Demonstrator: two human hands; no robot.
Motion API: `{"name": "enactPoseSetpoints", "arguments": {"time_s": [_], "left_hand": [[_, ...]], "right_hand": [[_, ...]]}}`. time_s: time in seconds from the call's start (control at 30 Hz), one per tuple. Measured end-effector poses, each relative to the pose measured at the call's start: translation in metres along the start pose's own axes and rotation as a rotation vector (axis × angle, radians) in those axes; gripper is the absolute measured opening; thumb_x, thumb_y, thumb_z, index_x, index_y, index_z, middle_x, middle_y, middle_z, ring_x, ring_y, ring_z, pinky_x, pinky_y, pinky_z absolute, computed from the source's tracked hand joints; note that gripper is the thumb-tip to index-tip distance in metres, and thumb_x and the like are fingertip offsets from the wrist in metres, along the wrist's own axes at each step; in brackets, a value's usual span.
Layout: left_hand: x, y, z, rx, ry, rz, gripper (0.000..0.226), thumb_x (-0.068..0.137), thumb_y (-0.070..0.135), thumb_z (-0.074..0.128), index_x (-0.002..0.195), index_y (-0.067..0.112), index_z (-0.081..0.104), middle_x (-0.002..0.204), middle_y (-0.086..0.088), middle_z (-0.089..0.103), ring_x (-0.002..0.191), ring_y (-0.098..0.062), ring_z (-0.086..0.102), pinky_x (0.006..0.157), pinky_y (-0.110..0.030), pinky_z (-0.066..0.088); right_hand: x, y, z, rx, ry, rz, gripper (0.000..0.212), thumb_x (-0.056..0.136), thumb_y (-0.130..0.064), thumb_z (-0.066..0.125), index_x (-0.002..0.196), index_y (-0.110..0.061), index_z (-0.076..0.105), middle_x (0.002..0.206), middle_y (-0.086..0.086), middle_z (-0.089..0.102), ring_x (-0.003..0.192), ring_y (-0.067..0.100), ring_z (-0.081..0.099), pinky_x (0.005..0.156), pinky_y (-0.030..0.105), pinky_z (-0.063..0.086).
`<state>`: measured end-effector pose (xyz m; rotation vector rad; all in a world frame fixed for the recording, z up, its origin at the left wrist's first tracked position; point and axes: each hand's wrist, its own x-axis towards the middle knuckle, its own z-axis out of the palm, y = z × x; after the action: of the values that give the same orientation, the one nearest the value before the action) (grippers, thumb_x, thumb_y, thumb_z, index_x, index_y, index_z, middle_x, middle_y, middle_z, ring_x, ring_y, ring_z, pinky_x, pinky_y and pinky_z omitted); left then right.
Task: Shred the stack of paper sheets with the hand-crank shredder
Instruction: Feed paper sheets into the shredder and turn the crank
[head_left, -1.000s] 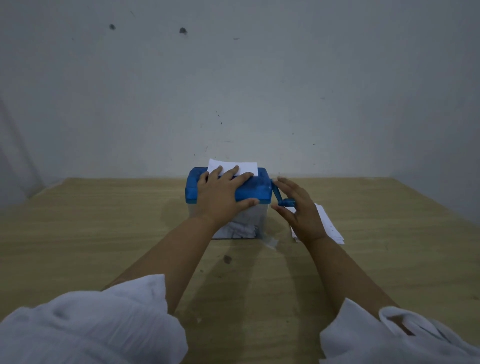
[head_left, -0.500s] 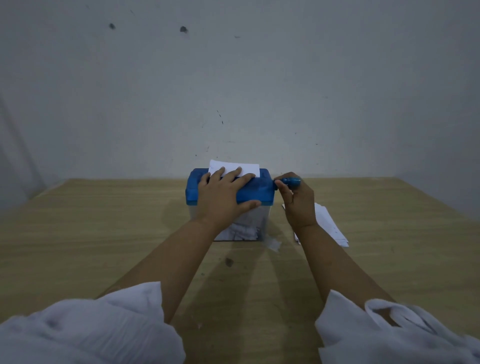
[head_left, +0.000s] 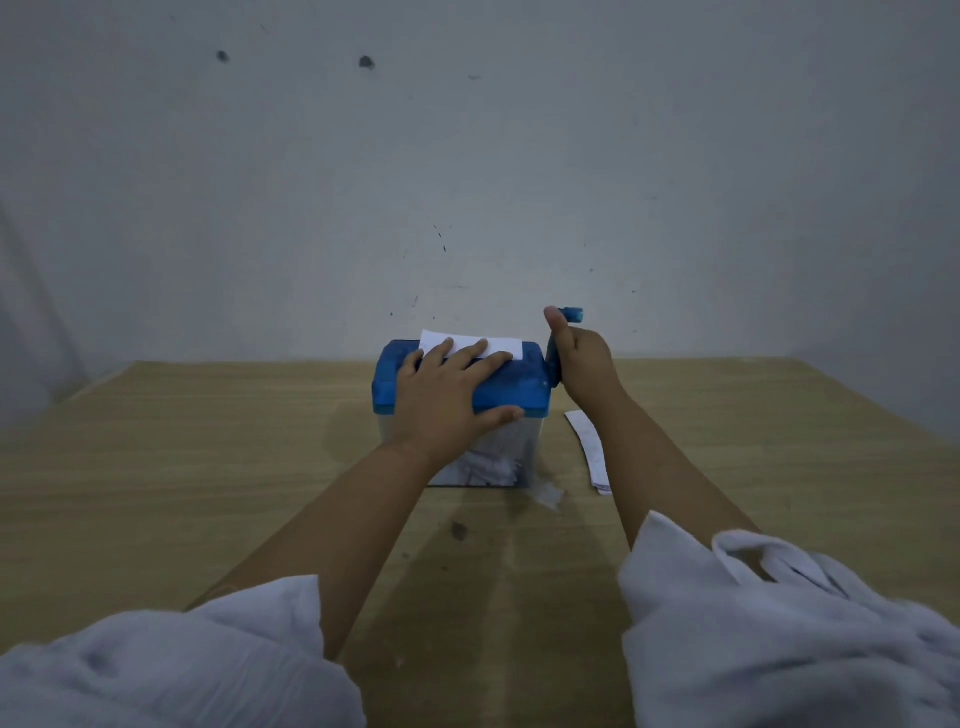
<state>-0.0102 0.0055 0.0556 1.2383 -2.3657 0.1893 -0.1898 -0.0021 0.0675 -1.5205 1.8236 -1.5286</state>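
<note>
A small hand-crank shredder with a blue lid (head_left: 519, 389) and a clear bin (head_left: 524, 441) stands at the middle of the wooden table. A white sheet (head_left: 501, 345) sticks up from its slot. My left hand (head_left: 447, 400) lies flat on the lid, fingers spread, thumb along the front edge. My right hand (head_left: 584, 364) grips the blue crank handle (head_left: 571, 315), which points up at the shredder's right side. White shreds (head_left: 485, 467) lie inside the bin. The stack of paper sheets (head_left: 589, 447) lies on the table to the right, partly hidden by my right forearm.
A loose paper scrap (head_left: 548, 493) lies at the bin's front right corner. A grey wall (head_left: 467, 182) rises close behind the table (head_left: 208, 467). A dark spot (head_left: 458, 530) marks the wood in front of the shredder. My white sleeves fill the bottom of the view.
My right hand has swung the crank from low at the side up to the top of its turn. My left hand has stayed on the lid.
</note>
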Motion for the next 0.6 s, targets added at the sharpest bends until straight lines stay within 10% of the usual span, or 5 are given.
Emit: {"name": "enactPoseSetpoints", "arguments": {"time_s": [0.3,0.47,0.6], "left_hand": [[0.0,-0.002,0.001,0.003,0.024,0.009,0.066,0.085,0.069,0.039,0.144,0.043,0.027,0.153,0.013,0.026,0.143,-0.017,0.017,0.113,-0.039,0.005],[-0.001,-0.002,0.002,-0.005,0.032,0.011,0.065,0.085,0.068,0.039,0.143,0.043,0.028,0.153,0.014,0.026,0.143,-0.017,0.018,0.113,-0.038,0.006],[0.0,-0.002,0.002,-0.012,0.034,0.012,0.065,0.085,0.068,0.04,0.143,0.042,0.029,0.153,0.014,0.027,0.142,-0.017,0.018,0.113,-0.038,0.007]], "right_hand": [[0.01,0.011,0.007,0.211,-0.169,0.455,0.048,0.094,-0.052,0.043,0.087,-0.005,0.047,0.061,0.009,0.042,0.052,0.019,0.039,0.055,0.028,0.037],[-0.014,0.029,0.01,0.029,0.245,-0.036,0.049,0.093,-0.056,0.039,0.09,-0.009,0.053,0.088,0.003,0.057,0.08,0.015,0.054,0.071,0.026,0.043],[-0.025,0.047,0.0,-0.113,-0.012,-0.37,0.054,0.093,-0.051,0.032,0.127,-0.016,0.055,0.135,-0.001,0.05,0.128,0.005,0.038,0.102,0.02,0.033]]}}
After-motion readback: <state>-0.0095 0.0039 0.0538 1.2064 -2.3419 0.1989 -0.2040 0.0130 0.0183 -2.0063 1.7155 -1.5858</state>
